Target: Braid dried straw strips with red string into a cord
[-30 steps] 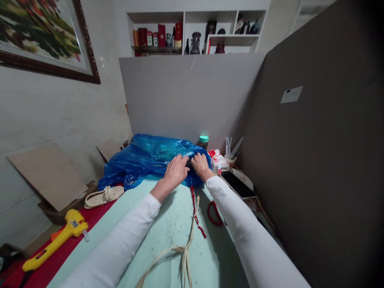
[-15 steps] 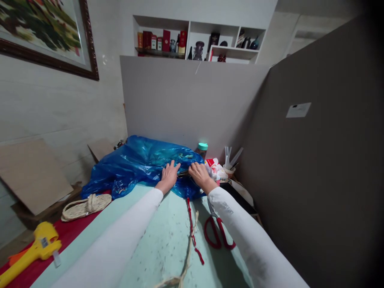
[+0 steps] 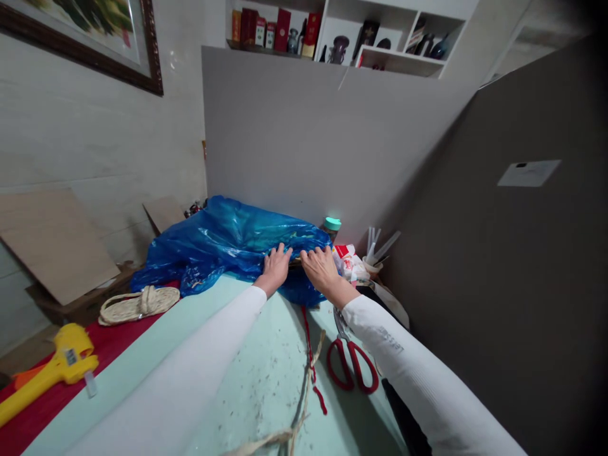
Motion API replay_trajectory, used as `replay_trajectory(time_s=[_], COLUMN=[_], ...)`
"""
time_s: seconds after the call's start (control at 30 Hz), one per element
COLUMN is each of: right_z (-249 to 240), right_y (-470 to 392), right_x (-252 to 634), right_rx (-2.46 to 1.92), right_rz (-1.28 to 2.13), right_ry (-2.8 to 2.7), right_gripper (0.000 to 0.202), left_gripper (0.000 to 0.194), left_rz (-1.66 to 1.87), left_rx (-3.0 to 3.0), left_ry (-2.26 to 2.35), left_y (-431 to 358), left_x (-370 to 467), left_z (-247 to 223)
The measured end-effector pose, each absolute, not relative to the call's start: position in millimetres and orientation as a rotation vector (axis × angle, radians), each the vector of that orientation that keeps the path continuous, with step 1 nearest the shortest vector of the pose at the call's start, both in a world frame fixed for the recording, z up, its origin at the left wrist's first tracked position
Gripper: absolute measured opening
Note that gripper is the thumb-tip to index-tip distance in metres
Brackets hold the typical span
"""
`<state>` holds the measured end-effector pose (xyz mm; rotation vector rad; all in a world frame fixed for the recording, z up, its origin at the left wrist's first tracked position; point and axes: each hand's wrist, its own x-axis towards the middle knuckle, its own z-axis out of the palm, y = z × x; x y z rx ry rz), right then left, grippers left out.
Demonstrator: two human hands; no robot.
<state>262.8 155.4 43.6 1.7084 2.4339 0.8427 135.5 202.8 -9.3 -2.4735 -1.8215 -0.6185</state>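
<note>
At the far left a yellow plastic glue gun (image 3: 45,373) lies on a red cloth (image 3: 71,392), with a coil of pale woven straw rope (image 3: 139,304) just beyond it. Past that, a crumpled blue plastic bag (image 3: 223,244) covers the far end of the pale green work mat (image 3: 247,380), up against the grey partition board (image 3: 304,133). The left hand (image 3: 276,267) rests on the bag's near edge, fingers curled over the plastic as if pinching a fold; how firmly it grips cannot be told. Just beside it, the right hand (image 3: 323,269) lies palm down on the same edge, fingers spread. The step in hand looks like parting or lifting the bag's mouth; the next move would call for a sure pinch with both hands. Between the sleeves run a thin red cord (image 3: 311,354) and a straw strand (image 3: 304,405); red-handled scissors (image 3: 351,367) lie to the right.
</note>
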Motion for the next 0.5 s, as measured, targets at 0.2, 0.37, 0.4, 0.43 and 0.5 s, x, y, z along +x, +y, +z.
replay_trajectory(time_s=[0.2,0.37,0.4,0.43,0.5], right_z=[47.2,54.3,56.7,59.2,64.6], right_y=[154.2,154.9,154.6,154.1,152.5], right_x=[267.4,284.2,286.1,287.5,289.2], right_rx=[1.746,1.752,1.757,1.764,1.781], right_rz=[0.773,0.692,0.681,0.673,0.659], right_ry=[2.390,2.358,2.354,2.351,2.344], right_gripper=[0.024,0.022,0.022,0.022,0.022], left_gripper=[0.055,0.053,0.054,0.055,0.058], left_rz=[-0.661,-0.692,-0.695,-0.697,-0.701], left_rx=[-2.492,-2.500,-2.503,-2.506,-2.514], left_ry=[-1.812,-1.818,-1.822,-1.826,-1.831], left_y=[202.1,205.3,206.0,206.6,207.5], left_x=[133.8,133.4,133.3,133.3,132.8], left_z=[-9.6,-12.4,-13.3,-14.2,-15.5])
